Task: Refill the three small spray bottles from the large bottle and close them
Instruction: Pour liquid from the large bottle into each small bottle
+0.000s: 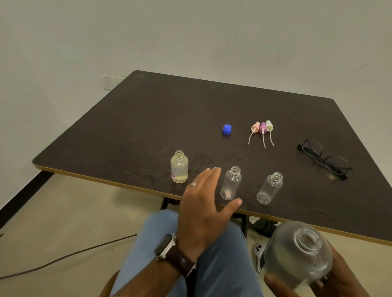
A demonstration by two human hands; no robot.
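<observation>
Three small spray bottles stand uncapped in a row along the near edge of the table (146, 110): the left bottle (179, 167) holds pale yellowish liquid nearly to its shoulder, while the middle bottle (231, 183) and the right bottle (270, 188) look empty. The left hand (205, 205) reaches over that near edge with its fingers (209, 175) straight and its thumb spread wide, hovering between the left and middle bottles and gripping nothing. The right hand (341, 296) holds the large bottle (298, 253) low, off the table's near edge above the lap, its fingers curled round the lower body and the open mouth facing up toward the camera. Its blue cap (226, 129) sits near the table's centre, and the three spray heads (262, 130) lie side by side just to the cap's right, dip tubes pointing toward the near edge. Black glasses (324, 158) rest toward the right edge. The step in hand looks like steadying the middle bottle for filling. Done well, the left hand should grip it low on the body, leaving the neck free, and keep it upright on the table; the large bottle should come in mouth close above the small neck and tilt slowly, since the opening is far wider than the target and a fast pour would likely spill.
</observation>
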